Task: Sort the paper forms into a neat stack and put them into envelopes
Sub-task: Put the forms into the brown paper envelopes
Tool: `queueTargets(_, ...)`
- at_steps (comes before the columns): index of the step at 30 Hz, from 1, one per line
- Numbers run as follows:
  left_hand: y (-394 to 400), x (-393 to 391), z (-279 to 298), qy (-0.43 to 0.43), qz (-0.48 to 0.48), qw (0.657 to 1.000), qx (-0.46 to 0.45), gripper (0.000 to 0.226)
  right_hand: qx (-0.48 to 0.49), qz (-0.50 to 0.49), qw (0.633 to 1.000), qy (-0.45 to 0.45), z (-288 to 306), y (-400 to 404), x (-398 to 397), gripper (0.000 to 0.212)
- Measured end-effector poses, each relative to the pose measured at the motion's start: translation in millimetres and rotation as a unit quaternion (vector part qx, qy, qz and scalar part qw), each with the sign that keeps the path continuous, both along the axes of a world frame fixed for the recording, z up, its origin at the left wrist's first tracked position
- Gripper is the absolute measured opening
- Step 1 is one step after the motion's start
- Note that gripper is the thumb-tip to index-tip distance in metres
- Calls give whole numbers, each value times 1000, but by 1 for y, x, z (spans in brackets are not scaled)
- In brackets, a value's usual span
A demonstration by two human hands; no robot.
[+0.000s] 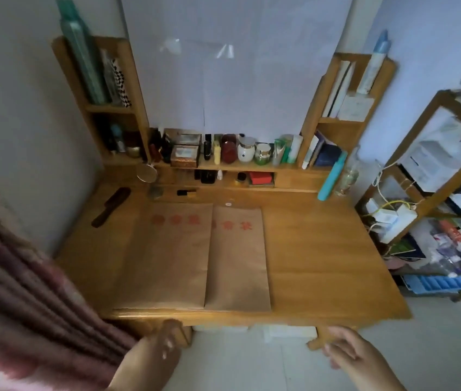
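Two brown paper envelopes with red characters lie side by side on the wooden desk (322,263). The left envelope (167,258) is wider, and the right envelope (237,263) overlaps its edge. No loose paper forms show on the desk. My left hand (156,354) hangs below the desk's front edge with fingers loosely curled and nothing in it. My right hand (350,354) is also below the front edge, fingers relaxed and empty. Both hands are blurred.
Shelves at the desk's back hold jars, bottles (247,150) and boxes. A dark comb (110,206) lies at the left rear, a teal bottle (331,179) at the right rear. A striped curtain (26,292) hangs left; a cluttered rack (435,179) stands right.
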State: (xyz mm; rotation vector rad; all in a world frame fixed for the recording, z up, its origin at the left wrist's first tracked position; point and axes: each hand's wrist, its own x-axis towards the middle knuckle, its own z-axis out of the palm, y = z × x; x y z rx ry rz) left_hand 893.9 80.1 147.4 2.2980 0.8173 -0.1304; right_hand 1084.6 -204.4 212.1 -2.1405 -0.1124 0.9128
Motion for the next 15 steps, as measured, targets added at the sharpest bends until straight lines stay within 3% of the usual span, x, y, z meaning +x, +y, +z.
queueTargets(1,3,14,-1,-22,12,1000,-10,38,8,11,1000,5,-11,12,11,18)
queueTargets(3,13,40,-16,15,0,1000,-24,42,-7,26,1000,6,-30,36,35,20)
queueTargets(4,16,55,-23,57,-7,998,-23,54,-8,21,1000,19,-37,48,48,20)
queueTargets(6,18,83,-40,47,12,999,11,85,-4,14,999,39,-54,70,69,20)
queueTargets(9,23,112,-68,99,87,990,54,109,4,-23,996,90,-92,97,108,31)
queueTargets(12,21,127,-82,169,105,978,70,111,-7,-32,986,163,-119,118,144,41)
queueTargets(15,20,135,-97,172,106,972,124,100,-6,-49,972,231,-143,137,169,39)
